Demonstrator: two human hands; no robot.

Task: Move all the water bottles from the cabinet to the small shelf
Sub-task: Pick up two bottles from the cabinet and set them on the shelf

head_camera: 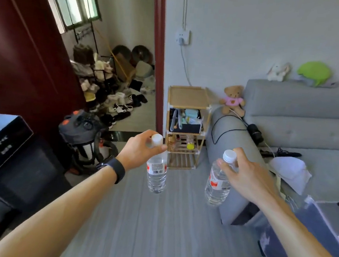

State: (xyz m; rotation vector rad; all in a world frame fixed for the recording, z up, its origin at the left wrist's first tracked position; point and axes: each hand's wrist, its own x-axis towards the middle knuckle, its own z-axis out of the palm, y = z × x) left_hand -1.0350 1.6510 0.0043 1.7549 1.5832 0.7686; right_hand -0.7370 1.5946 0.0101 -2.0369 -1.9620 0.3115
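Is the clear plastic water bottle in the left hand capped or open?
Capped. A white cap sits on the clear plastic water bottle, which the left hand grips by the neck.

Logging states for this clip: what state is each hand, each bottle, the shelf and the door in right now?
Left hand: gripping the left bottle at its neck.
Right hand: gripping the right bottle at its neck.
Left bottle: capped, upright, held in the air.
Right bottle: capped, slightly tilted, held in the air.
Small shelf: standing by the wall, no water bottle on its top tier.
Door: open.
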